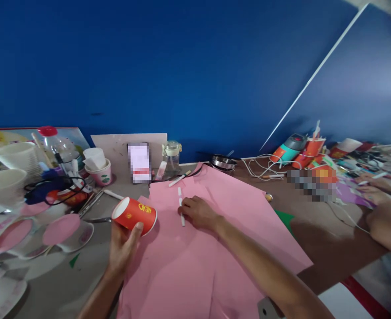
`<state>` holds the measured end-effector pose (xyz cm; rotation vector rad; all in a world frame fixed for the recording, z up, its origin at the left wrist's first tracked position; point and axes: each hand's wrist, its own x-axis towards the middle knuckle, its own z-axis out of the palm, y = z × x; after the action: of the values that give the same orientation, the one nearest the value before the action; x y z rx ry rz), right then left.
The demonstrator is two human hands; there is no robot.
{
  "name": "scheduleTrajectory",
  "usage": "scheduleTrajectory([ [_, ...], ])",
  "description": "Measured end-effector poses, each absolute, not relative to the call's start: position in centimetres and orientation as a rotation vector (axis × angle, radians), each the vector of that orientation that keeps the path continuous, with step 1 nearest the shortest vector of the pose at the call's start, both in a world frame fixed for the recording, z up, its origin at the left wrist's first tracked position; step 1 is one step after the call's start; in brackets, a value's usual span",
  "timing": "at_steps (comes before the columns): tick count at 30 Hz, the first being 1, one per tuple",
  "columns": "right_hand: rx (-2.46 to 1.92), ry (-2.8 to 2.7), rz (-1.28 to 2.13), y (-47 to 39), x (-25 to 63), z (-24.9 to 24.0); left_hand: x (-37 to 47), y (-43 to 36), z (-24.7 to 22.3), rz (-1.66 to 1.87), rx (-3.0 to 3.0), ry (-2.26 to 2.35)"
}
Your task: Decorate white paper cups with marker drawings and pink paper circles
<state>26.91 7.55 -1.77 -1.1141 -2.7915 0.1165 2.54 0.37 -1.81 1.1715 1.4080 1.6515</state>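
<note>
My left hand (124,248) is wrapped round a red paper cup (135,215) with yellow lettering. The cup is tipped on its side, its white opening facing left, above the edge of the pink paper (178,270). On that paper lies a slim white pen-like stick (182,219), pointing away from me. The fingers of my right hand (198,212) are curled closed over its middle, hiding that part. Just beyond lies a white marker (180,178) with a dark band.
Paper cups (5,186), a bottle (59,144) and pink-covered bowls (65,228) crowd the left. A phone (140,163), a glass jar (172,157) and a tape roll (223,162) stand at the back. Another person's hand (377,195) works at right near cables and red cups.
</note>
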Motion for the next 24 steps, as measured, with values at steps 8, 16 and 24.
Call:
scheduleTrajectory([
  [8, -0.935, -2.761, 0.003, 7.3, 27.2, -1.9, 2.3, 0.3, -2.6, 1.573, 1.197, 1.462],
  [16, -0.982, -2.524, 0.258, 6.9, 26.3, -2.8, 2.4, 0.2, -3.0, 1.501, 1.175, 1.523],
  [24, -1.138, -2.572, 0.358, 5.4, 25.5, -1.3, 2.9, 0.2, -2.1, 1.378, 1.301, 1.559],
])
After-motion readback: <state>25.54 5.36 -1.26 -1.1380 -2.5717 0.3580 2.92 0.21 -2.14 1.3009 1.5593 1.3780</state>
